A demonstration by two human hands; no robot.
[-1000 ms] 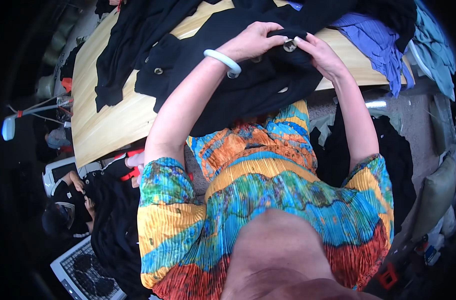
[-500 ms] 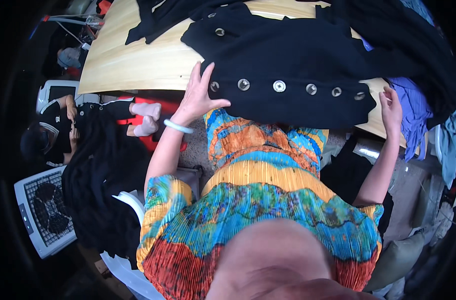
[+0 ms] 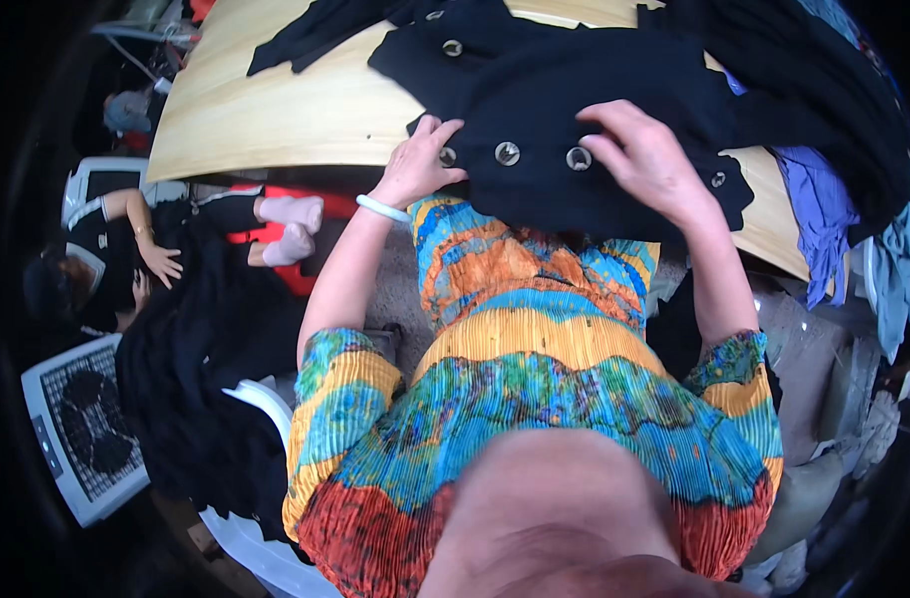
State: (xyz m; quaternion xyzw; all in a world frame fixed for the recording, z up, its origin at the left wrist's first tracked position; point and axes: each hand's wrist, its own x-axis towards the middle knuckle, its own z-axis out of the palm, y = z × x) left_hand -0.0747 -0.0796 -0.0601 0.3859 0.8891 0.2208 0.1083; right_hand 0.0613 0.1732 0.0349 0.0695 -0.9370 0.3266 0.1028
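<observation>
There's your black buttoned garment [image 3: 595, 75], laid across the near side of the wood-grain desk [image 3: 276, 120], its lower edge hanging past the desk over your multicoloured pleated dress [image 3: 535, 329]. Your left hand [image 3: 420, 164], pale bangle [image 3: 382, 208] at the wrist, is at the left end of the row, thumb and forefinger spread on either side of the end button [image 3: 448, 156]; how firmly they press the cloth, I can't tell. Over comes your right hand [image 3: 644, 164], above the right half of the row, fingers curved and parted from the thumb, the thumb's tip right beside a dark-centred button [image 3: 579, 157]. Between your hands, another round button [image 3: 507, 153] shows in full, and one more [image 3: 718, 179] peeks out beyond your right wrist. Purple cloth [image 3: 814, 219] drapes off the desk's right end, teal cloth [image 3: 899, 269] beside it. Down on your left, a co-worker's hand [image 3: 161, 261] is spread open by a dark heap of fabric [image 3: 206, 389].
</observation>
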